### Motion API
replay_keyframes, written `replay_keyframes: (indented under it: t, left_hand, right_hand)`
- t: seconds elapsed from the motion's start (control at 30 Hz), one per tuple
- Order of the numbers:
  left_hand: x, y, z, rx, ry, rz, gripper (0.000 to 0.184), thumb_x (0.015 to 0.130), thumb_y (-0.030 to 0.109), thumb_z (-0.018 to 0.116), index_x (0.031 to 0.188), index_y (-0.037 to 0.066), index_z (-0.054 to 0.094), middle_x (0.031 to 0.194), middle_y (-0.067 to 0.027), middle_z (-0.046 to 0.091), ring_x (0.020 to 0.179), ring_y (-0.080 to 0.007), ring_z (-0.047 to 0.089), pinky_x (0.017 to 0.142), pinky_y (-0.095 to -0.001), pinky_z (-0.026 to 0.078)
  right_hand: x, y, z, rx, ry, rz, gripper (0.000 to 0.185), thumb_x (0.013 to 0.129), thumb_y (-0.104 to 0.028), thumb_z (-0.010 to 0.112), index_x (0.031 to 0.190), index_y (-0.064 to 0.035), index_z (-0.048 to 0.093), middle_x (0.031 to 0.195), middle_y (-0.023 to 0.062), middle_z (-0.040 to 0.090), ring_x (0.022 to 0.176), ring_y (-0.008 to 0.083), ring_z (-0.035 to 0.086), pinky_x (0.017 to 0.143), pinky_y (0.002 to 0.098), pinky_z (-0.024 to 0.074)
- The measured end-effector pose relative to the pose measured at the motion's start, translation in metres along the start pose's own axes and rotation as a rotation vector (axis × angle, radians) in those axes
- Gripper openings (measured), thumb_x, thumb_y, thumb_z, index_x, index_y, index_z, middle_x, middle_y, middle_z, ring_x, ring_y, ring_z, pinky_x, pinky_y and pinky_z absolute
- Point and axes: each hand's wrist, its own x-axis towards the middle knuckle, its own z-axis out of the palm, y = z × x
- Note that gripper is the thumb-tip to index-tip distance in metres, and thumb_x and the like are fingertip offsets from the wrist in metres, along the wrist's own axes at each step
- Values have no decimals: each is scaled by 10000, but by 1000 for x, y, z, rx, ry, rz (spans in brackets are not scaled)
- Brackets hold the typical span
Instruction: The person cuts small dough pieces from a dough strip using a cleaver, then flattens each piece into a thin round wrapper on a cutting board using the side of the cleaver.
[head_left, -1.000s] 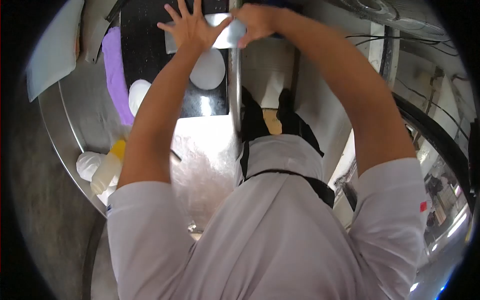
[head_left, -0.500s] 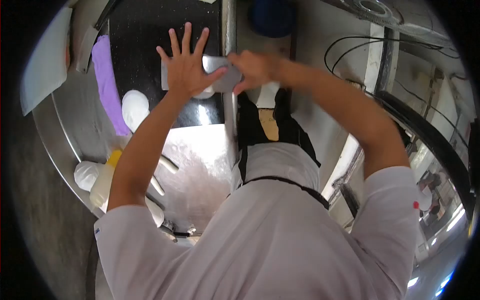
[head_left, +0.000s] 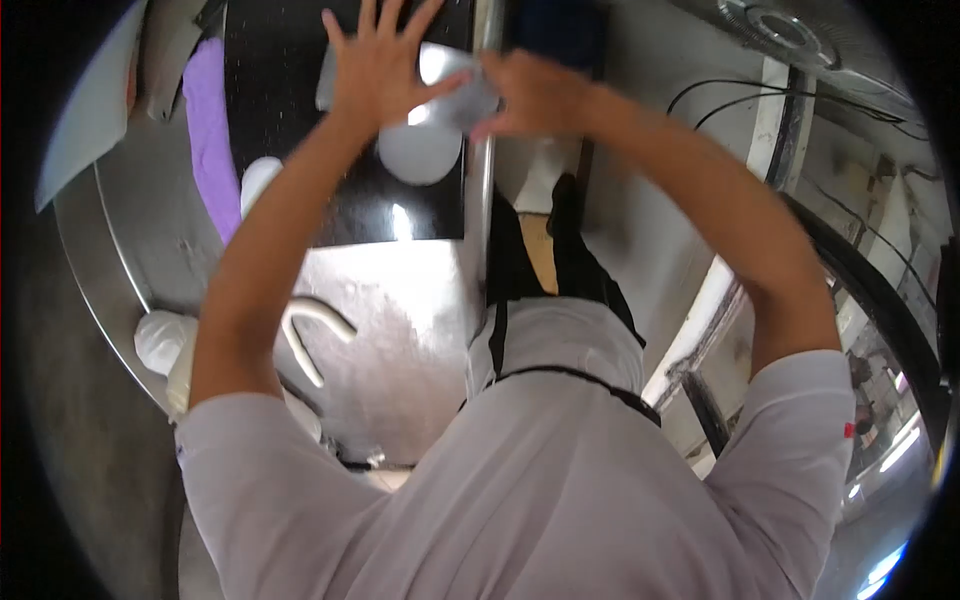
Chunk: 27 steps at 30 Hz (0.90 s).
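A wide flat metal cleaver (head_left: 448, 92) lies over the black board (head_left: 350, 215). My left hand (head_left: 378, 75) is spread on top of its blade, fingers apart, with the fingertips near the top of the view. At the board's right edge, my right hand (head_left: 530, 95) is closed round the cleaver's handle end; the handle itself is hidden. A thin, round white dough sheet (head_left: 418, 153) rests on the board on the near side of the blade, its far edge covered. Beside my left forearm sits a white dough lump (head_left: 260, 184), partly hidden by that arm.
A purple cloth (head_left: 208, 140) runs along the board's left side. A bent white dough rope (head_left: 300, 340) lies on the metal table (head_left: 390, 330). Behind my left arm are a white bundle (head_left: 160, 340) and a partly hidden bottle. Black cables (head_left: 740, 88) hang at right.
The blade has shifted away from the round dough sheet, which now shows far more of its surface. Both hands sit higher in the view, and the whole view has shifted slightly.
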Motion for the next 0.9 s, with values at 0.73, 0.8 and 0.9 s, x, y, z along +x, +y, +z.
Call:
replay_keyframes:
  t: [0.73,0.8,0.9]
  left_hand:
    - [-50,-12,-39,-179,-254,600,750,844,142,783,1518,186,458,1467,-72,548,1308,-284,577,1108,-448,442]
    - [-53,-5,-27,-96,-130,608,608,839,110,780,1403,169,561,1365,-80,621,1259,-268,612,1100,-452,455]
    - [-38,5,-46,-103,-471,567,186,835,66,760,991,62,659,1075,-105,718,1110,-313,675,994,-464,502]
  right_hand:
    - [-21,20,48,180,314,-138,524,901,-318,794,1288,-29,593,1078,163,729,988,289,696,915,438,539]
    - [-67,-23,69,337,186,106,526,922,-308,772,1322,-32,570,1157,176,710,1050,298,689,953,436,525]
    - [-96,-42,94,416,111,200,557,916,-321,774,1330,-19,553,1113,188,712,1031,328,695,925,441,529]
